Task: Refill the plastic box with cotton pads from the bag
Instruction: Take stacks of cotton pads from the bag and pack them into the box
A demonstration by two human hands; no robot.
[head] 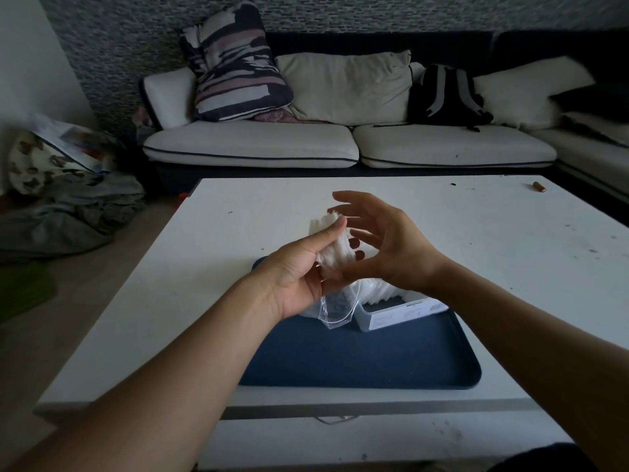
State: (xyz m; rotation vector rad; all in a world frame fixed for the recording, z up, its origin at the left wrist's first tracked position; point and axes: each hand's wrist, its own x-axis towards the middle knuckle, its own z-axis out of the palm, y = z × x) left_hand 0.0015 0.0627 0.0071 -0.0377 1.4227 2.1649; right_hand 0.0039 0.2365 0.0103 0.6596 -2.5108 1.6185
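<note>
Box [401, 313] on tray [357, 362], bag [335, 310] beside it, both below the hands. Left hand [299, 281] pinches pads [332, 247] by thumb; right hand [384, 247] spread beside the stack. Risk: loose stack fans and sheds onto table [238, 212].

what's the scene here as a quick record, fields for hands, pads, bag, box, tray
left hand: grips a stack of cotton pads, raised over the tray
right hand: open, fingers spread beside the stack
bag: clear plastic, hanging below the left hand
plastic box: on the tray, pads inside
tray: dark blue, on white table
</note>
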